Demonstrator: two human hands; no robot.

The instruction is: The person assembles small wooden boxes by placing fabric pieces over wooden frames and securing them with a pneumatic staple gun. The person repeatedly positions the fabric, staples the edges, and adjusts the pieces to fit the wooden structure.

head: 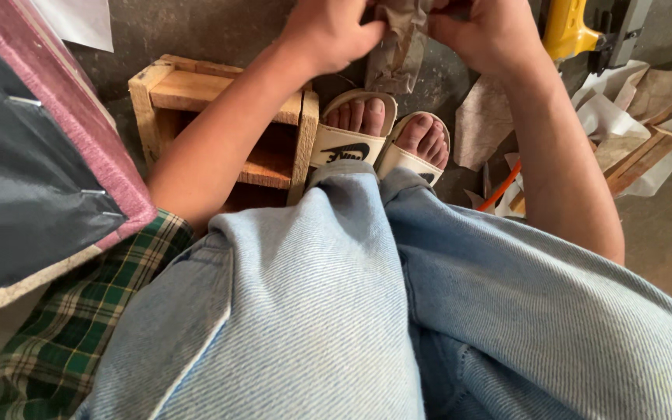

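Hands' fingertips and brown paper (398, 47) top cut off by upper edge, yellow tool (565, 31) partly out of view

The scene is lit softly and evenly by diffuse daylight, and no glare is seen. Deeper shadow is held inside the wooden crate (227, 132) at ten o'clock. Slight blur is shown at the twelve o'clock edge.

Your left hand (328, 35) and right hand (488, 35) both grip a crumpled brown paper (398, 47) at the far edge, above your sandalled feet (383, 136). A wooden crate (173, 97) stands left of the feet; a yellow tool (565, 31) lies far right.
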